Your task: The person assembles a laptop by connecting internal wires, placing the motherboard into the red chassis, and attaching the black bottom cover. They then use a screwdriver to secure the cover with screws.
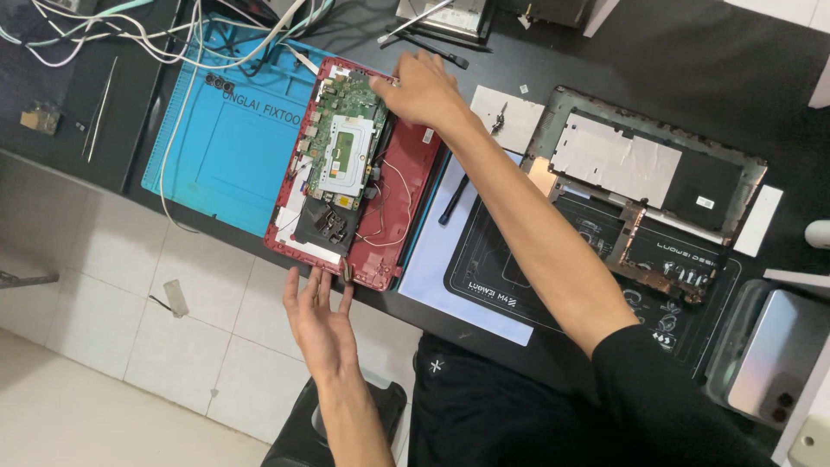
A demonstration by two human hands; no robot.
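black bench [553, 52] over pale tiled floor [112, 285], blue repair mat [225, 156], opened red laptop shell [406, 190] straddling its edge, green board [341, 143] inside, right hand [419, 86] fingers curled on the far rim, left hand [320, 324] fingers spread flat at the near edge

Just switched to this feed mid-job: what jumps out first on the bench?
The opened red laptop shell at centre, its green circuit board exposed, half on a blue work mat. The right hand rests on its far edge; the left hand lies open at its near edge. To the right, a second stripped grey chassis lies on a black mat.
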